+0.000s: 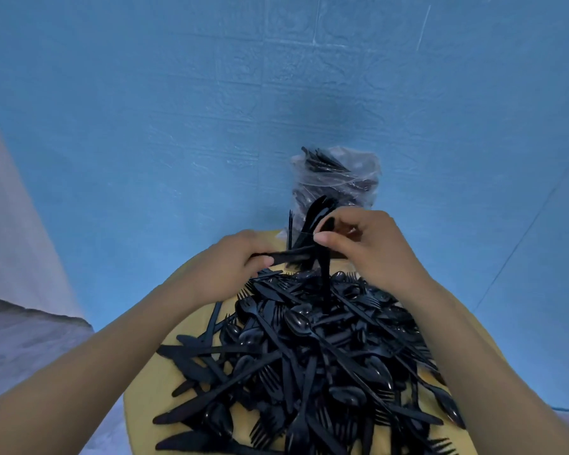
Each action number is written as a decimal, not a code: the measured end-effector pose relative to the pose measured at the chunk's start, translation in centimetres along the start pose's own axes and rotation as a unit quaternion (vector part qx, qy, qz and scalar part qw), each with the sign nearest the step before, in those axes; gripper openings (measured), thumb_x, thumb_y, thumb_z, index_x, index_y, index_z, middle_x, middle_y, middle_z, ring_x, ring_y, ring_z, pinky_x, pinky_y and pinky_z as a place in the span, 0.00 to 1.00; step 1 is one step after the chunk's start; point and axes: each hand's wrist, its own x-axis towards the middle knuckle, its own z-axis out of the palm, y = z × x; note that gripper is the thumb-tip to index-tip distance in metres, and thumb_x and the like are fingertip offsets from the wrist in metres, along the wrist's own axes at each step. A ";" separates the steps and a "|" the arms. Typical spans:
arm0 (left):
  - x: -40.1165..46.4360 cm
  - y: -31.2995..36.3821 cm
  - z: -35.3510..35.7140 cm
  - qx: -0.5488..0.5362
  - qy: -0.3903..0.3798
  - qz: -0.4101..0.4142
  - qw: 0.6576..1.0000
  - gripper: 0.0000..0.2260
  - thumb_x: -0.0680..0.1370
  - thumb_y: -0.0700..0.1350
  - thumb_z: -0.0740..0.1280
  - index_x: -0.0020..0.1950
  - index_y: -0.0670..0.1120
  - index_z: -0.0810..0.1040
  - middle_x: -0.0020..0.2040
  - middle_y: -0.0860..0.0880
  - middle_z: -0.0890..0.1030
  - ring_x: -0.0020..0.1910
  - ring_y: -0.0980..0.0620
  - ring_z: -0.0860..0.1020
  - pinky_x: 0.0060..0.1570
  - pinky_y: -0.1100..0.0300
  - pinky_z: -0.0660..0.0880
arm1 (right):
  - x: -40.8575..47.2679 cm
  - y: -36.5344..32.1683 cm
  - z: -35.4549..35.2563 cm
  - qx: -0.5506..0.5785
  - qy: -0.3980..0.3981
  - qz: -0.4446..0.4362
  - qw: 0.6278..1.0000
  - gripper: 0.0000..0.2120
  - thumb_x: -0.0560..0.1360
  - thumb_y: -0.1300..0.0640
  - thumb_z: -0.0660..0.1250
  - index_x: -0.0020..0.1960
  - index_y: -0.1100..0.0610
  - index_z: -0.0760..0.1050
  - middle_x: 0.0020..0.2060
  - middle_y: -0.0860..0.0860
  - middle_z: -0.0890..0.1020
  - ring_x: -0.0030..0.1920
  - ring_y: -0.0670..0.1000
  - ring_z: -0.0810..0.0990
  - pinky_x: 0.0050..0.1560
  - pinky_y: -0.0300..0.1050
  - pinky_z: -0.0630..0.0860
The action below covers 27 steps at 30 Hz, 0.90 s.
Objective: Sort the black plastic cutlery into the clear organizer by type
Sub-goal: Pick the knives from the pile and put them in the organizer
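Left hand [234,264] pinches a black knife [288,256] flat by its handle at the yellow table's [145,399] far edge, likely lining it up for its slot. Centre, the cutlery heap [309,356] smothers the tabletop, unsorted. Right hand [368,244] grips upright pieces [319,218], apparently bunching one type; the clear organizer [337,178] stands just behind, against the wall.

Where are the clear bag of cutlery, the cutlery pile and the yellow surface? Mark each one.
clear bag of cutlery [337,174]: head view, on its crinkled plastic side.
cutlery pile [312,353]: head view, middle of the heap.
yellow surface [145,399]: head view, bare left part.
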 end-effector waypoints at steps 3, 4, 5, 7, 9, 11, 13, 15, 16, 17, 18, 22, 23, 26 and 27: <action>-0.3 2.1 -0.1 -0.069 0.013 0.013 0.997 0.07 0.77 0.46 0.67 0.51 0.58 0.78 0.44 0.61 0.79 0.41 0.62 0.79 0.47 0.62 0.74 | -0.4 -0.1 0.6 -0.083 -0.057 -0.050 0.994 0.07 0.75 0.57 0.69 0.43 0.61 0.79 0.41 0.53 0.77 0.44 0.52 0.76 0.49 0.47 0.71; -0.3 2.6 -0.2 -0.097 0.016 0.014 0.995 0.07 0.76 0.46 0.69 0.49 0.58 0.78 0.42 0.59 0.80 0.38 0.62 0.80 0.46 0.63 0.75 | -0.6 -0.1 0.8 -0.081 -0.068 -0.058 0.993 0.06 0.75 0.57 0.68 0.44 0.60 0.79 0.42 0.53 0.78 0.45 0.52 0.77 0.50 0.47 0.72; -0.4 3.0 -0.3 -0.121 0.023 0.015 0.992 0.07 0.75 0.45 0.70 0.47 0.58 0.77 0.41 0.58 0.80 0.36 0.62 0.80 0.45 0.65 0.75 | -0.8 -0.1 0.8 -0.070 -0.075 -0.054 0.993 0.04 0.75 0.57 0.68 0.43 0.58 0.78 0.41 0.51 0.79 0.44 0.49 0.78 0.49 0.46 0.73; -0.3 3.6 -0.5 -0.153 0.051 0.011 0.987 0.08 0.73 0.43 0.73 0.46 0.55 0.78 0.37 0.56 0.82 0.34 0.62 0.80 0.43 0.68 0.73 | -1.3 -0.1 0.9 -0.052 -0.074 -0.035 0.995 0.04 0.75 0.57 0.68 0.43 0.48 0.77 0.37 0.44 0.80 0.40 0.41 0.77 0.45 0.37 0.73; -0.2 4.0 -0.4 -0.199 0.091 -0.008 0.976 0.10 0.70 0.42 0.75 0.46 0.50 0.77 0.36 0.54 0.83 0.33 0.58 0.81 0.38 0.70 0.73 | -1.6 0.0 1.3 -0.041 -0.053 -0.017 0.998 0.03 0.74 0.57 0.69 0.45 0.49 0.78 0.36 0.44 0.81 0.40 0.44 0.78 0.45 0.40 0.74; -0.2 4.4 -0.2 -0.251 0.131 -0.028 0.959 0.14 0.67 0.40 0.78 0.47 0.47 0.76 0.37 0.52 0.83 0.32 0.52 0.82 0.36 0.67 0.76 | -1.8 0.1 1.6 -0.028 -0.033 0.005 0.999 0.02 0.74 0.57 0.70 0.46 0.54 0.80 0.38 0.49 0.83 0.43 0.50 0.80 0.48 0.48 0.76; -0.2 4.7 0.1 -0.264 0.164 -0.037 0.950 0.18 0.64 0.41 0.79 0.48 0.45 0.75 0.39 0.51 0.82 0.30 0.51 0.82 0.38 0.61 0.79 | -2.0 0.3 1.8 -0.008 -0.032 0.026 0.999 0.02 0.73 0.57 0.70 0.46 0.54 0.80 0.40 0.51 0.84 0.44 0.52 0.81 0.50 0.51 0.77; -0.1 4.9 0.5 -0.237 0.193 -0.041 0.951 0.20 0.62 0.44 0.80 0.49 0.47 0.75 0.40 0.54 0.80 0.32 0.54 0.81 0.37 0.61 0.77 | -2.2 0.3 1.8 0.009 -0.036 0.043 0.998 0.01 0.73 0.58 0.70 0.45 0.53 0.80 0.40 0.50 0.84 0.44 0.51 0.81 0.51 0.49 0.77; 0.0 5.0 0.5 -0.214 0.206 -0.044 0.954 0.21 0.62 0.46 0.80 0.49 0.48 0.75 0.40 0.55 0.79 0.34 0.56 0.80 0.37 0.63 0.75 | -2.3 0.3 1.7 0.021 -0.036 0.052 0.998 0.02 0.73 0.58 0.70 0.44 0.52 0.79 0.40 0.51 0.84 0.44 0.51 0.81 0.51 0.48 0.78; 0.0 5.0 0.6 -0.202 0.216 -0.047 0.954 0.21 0.62 0.48 0.80 0.49 0.49 0.75 0.41 0.56 0.78 0.35 0.56 0.79 0.36 0.64 0.72 | -2.4 0.3 1.6 0.035 -0.035 0.062 0.997 0.04 0.73 0.59 0.70 0.42 0.51 0.79 0.40 0.51 0.84 0.44 0.53 0.81 0.51 0.47 0.77; 0.0 5.0 0.6 -0.202 0.223 -0.054 0.952 0.21 0.62 0.49 0.80 0.49 0.50 0.74 0.42 0.57 0.77 0.36 0.56 0.79 0.36 0.65 0.71 | -2.5 0.3 1.6 0.052 -0.031 0.075 0.995 0.05 0.73 0.60 0.70 0.41 0.51 0.78 0.39 0.52 0.84 0.43 0.54 0.82 0.51 0.47 0.77; -0.4 4.8 1.2 -0.272 0.242 -0.097 0.926 0.17 0.70 0.53 0.74 0.53 0.51 0.72 0.48 0.54 0.75 0.45 0.55 0.79 0.41 0.64 0.74 | -3.1 0.5 1.5 0.203 0.022 0.146 0.968 0.05 0.73 0.65 0.70 0.40 0.57 0.79 0.34 0.50 0.84 0.38 0.48 0.82 0.53 0.46 0.77; -0.6 4.7 1.8 -0.291 0.219 -0.106 0.925 0.14 0.72 0.54 0.71 0.53 0.52 0.71 0.48 0.53 0.76 0.47 0.54 0.80 0.46 0.61 0.76 | -3.1 0.7 1.7 0.249 0.043 0.165 0.953 0.05 0.73 0.66 0.69 0.40 0.58 0.78 0.34 0.50 0.84 0.38 0.47 0.82 0.54 0.46 0.77; -1.5 5.2 4.2 -0.321 0.105 -0.103 0.936 0.08 0.79 0.52 0.61 0.54 0.50 0.74 0.50 0.49 0.80 0.49 0.54 0.80 0.55 0.55 0.77 | -3.2 0.8 2.7 0.362 0.083 0.218 0.903 0.05 0.74 0.67 0.68 0.41 0.60 0.77 0.35 0.54 0.83 0.37 0.50 0.81 0.48 0.46 0.80; -1.7 5.3 5.0 -0.323 0.083 -0.098 0.938 0.09 0.81 0.51 0.58 0.55 0.49 0.75 0.51 0.48 0.80 0.48 0.55 0.80 0.54 0.56 0.78 | -3.2 0.7 3.1 0.394 0.090 0.232 0.885 0.05 0.74 0.67 0.67 0.41 0.61 0.77 0.33 0.54 0.83 0.35 0.51 0.81 0.42 0.44 0.80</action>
